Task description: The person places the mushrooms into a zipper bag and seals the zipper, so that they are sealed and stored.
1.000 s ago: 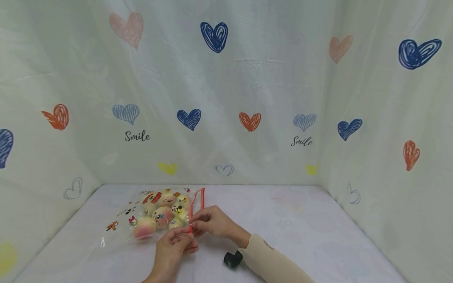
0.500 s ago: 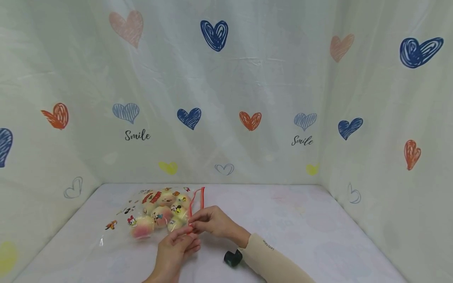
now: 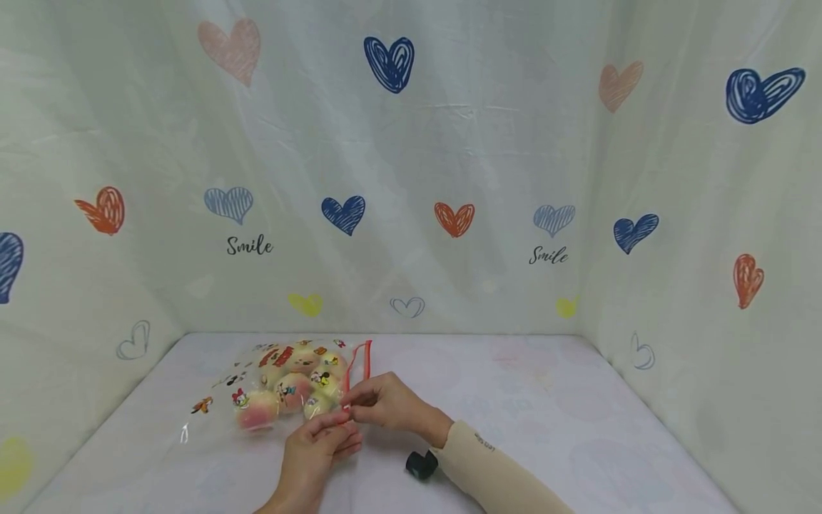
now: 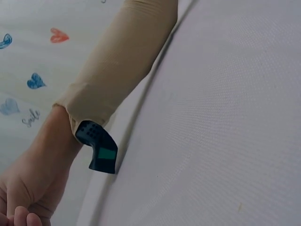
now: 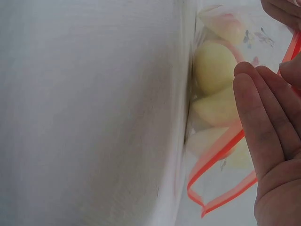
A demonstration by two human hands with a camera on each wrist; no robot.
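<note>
In the head view a clear zip bag (image 3: 215, 396) printed with cartoon figures lies at the table's left. Several yellow-pink peaches (image 3: 258, 410) are inside it. My left hand (image 3: 311, 450) pinches the near end of the bag's red zip edge (image 3: 368, 360). Just beyond it, my right hand (image 3: 393, 405) pinches the same edge between thumb and forefinger. Toward the far end, the two red strips stand apart. In the right wrist view the other right-hand fingers (image 5: 258, 117) stretch out, and the red strips (image 5: 211, 160) form an open loop. Fingertips partly hide the pinched spot.
A dark elbow-shaped piece (image 3: 422, 465) sits at the right sleeve's cuff (image 3: 459, 446). The white table (image 3: 546, 428) extends to the right. Curtains (image 3: 411, 143) printed with hearts enclose the back and sides.
Both hands stay at the near end of the red edge, moving only slightly. The bag's peach-filled part has shifted a little to the left.
</note>
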